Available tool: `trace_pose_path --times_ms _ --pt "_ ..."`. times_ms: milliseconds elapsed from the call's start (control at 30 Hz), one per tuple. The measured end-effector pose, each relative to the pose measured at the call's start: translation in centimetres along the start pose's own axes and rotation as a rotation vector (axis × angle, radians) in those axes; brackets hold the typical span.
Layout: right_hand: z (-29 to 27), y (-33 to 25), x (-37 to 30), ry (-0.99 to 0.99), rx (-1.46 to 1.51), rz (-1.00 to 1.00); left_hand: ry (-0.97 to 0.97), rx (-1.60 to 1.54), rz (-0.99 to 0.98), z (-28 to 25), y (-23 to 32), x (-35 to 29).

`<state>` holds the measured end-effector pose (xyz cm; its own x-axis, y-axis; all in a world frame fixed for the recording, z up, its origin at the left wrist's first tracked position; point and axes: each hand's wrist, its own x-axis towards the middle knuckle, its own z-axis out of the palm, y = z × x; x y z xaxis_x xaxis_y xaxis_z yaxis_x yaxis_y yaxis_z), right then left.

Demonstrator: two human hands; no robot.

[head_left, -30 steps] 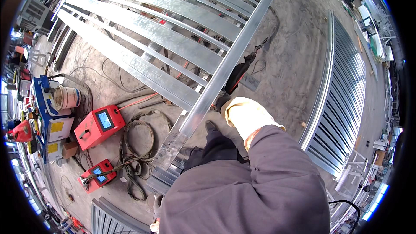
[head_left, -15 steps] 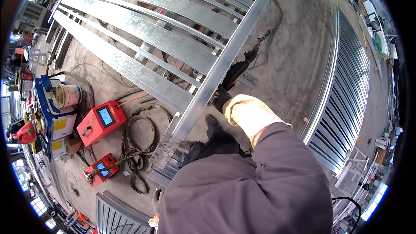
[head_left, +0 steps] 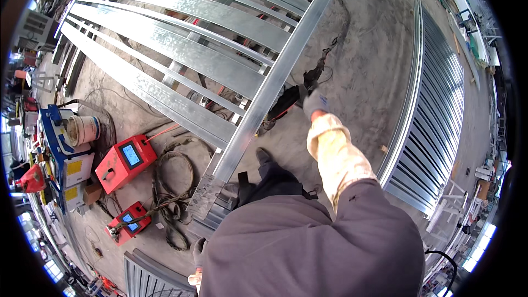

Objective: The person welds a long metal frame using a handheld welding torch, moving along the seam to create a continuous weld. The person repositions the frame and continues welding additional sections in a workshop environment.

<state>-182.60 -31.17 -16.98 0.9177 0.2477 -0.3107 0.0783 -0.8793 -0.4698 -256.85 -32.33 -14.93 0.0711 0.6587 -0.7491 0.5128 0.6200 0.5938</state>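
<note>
My right hand, in a dark grey glove with a pale cuff, reaches ahead past the corner of a slatted metal frame. Its fingers look curled round a dark strip, too blurred to name. Just beyond the hand, a ragged black-sheathed cable runs away over the floor. A black piece with a red edge lies between hand and frame. Low on my left side hangs my gloved left hand, partly behind my jacket; whether its fingers are closed does not show.
Two red machines with lit screens stand on the left by coiled cables. A bucket sits on a blue-and-white unit. Another slatted metal panel lies to the right. More metal profiles are at lower left.
My right hand has moved forward and to the right, away from the frame's edge, and my forearm has straightened. The view has shifted slightly. My left hand stays low at my side.
</note>
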Motion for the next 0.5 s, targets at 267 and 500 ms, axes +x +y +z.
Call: trace_pose_path --times_ms 267,500 --pt "4.1 -2.1 1.7 -0.004 0.183 -0.037 -0.012 0.252 0.172 -0.2 3.8 -1.8" --pt "3.9 -4.6 0.6 -0.044 0.264 -0.176 0.046 0.100 -0.012 0.0 1.5 -3.2"
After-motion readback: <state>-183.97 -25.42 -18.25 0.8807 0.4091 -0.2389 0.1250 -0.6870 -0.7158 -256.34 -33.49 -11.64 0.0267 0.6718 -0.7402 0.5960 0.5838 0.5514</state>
